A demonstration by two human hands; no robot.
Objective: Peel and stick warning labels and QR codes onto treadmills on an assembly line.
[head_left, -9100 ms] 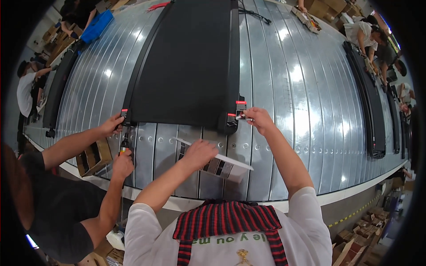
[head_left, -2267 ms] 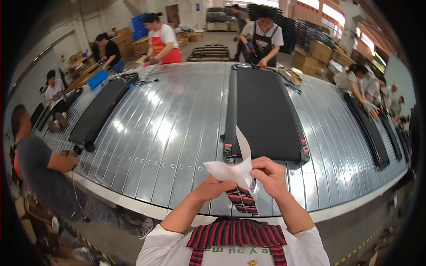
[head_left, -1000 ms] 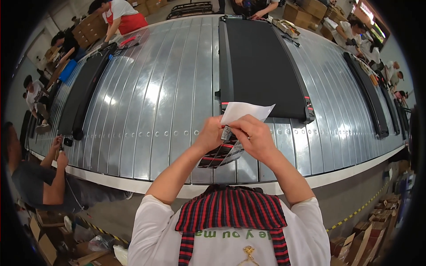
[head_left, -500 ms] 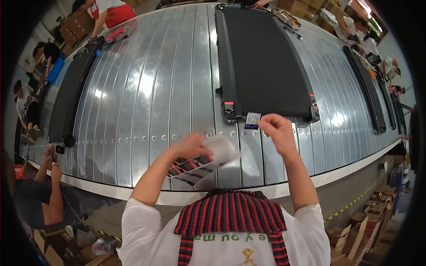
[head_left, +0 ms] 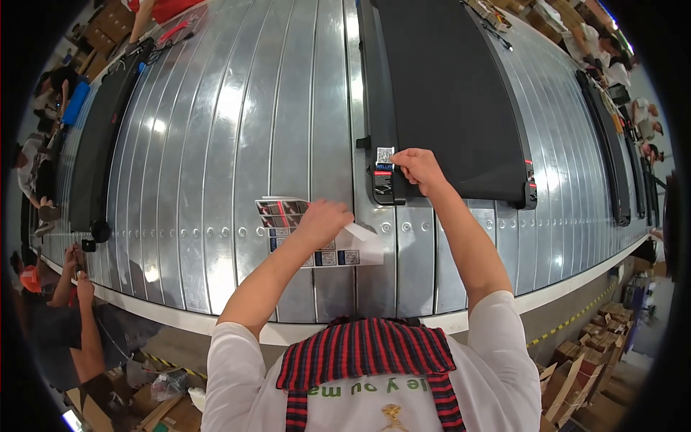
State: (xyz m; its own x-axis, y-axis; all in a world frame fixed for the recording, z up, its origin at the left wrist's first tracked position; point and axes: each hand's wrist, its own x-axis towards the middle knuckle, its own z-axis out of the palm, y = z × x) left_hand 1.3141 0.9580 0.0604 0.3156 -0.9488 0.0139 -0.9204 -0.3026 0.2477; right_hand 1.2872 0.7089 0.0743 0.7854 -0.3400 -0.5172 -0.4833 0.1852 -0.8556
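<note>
My right hand (head_left: 421, 171) pinches a small sticker (head_left: 385, 155) with a square code and a dark band. The sticker is over the near left corner of a black treadmill (head_left: 457, 108), just above a red-and-black warning label (head_left: 383, 186). I cannot tell whether it touches the frame. My left hand (head_left: 325, 218), slightly blurred, is closed on sticker sheets (head_left: 348, 257) left of the treadmill. The sheets carry rows of code stickers and red-and-black labels; their middle is hidden beneath my hand and wrist.
The slatted metal table (head_left: 237, 165) also bears another black treadmill (head_left: 111, 144) at the left and more (head_left: 603, 144) at the right. Several co-workers stand around its edges. A person's hands (head_left: 78, 270) are close by at the lower left. Cardboard boxes (head_left: 576, 367) lie on the floor.
My right hand has carried the sticker forward and left, from the treadmill's near edge to its left corner. My left hand has lowered the sheets, which now lie flatter over the table.
</note>
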